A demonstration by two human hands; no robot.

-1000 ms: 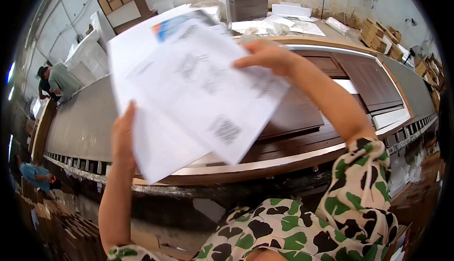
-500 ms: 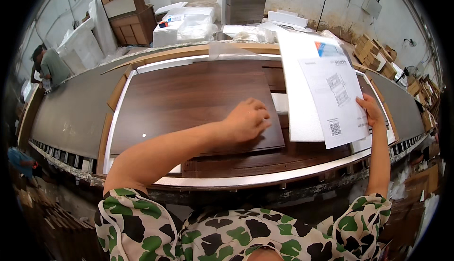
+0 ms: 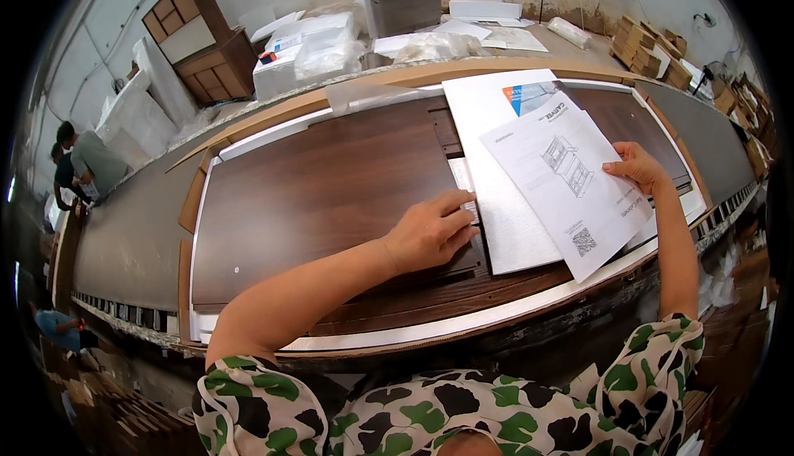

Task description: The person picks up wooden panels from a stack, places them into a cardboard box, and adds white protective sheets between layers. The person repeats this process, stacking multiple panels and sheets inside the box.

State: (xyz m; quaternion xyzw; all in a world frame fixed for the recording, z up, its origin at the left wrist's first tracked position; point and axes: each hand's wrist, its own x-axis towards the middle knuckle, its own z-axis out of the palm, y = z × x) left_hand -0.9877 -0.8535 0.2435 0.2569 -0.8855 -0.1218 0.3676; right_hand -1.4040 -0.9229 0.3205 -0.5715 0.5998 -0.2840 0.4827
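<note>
over the right half of the open carton (image 3: 193, 195), my right hand (image 3: 624, 168) pinches the printed sheet (image 3: 571, 187) by its edge, probably so it lies steady on the white board (image 3: 506, 200). my left hand (image 3: 430, 231), forearm slanting across the brown panel (image 3: 331, 179), has bent fingers; whether it grips, i cannot tell.

Left grip (image 3: 432, 229) palm-down, loosely curled; right grip (image 3: 635, 167) pinched, thumb on top.

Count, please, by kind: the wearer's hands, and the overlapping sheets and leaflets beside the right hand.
Left hand and right hand: 2
Line-drawing paper, topmost: 1 visible
Blue-and-orange leaflet, partly covered: 1
White sheet underneath: 1
Total: 5
</note>
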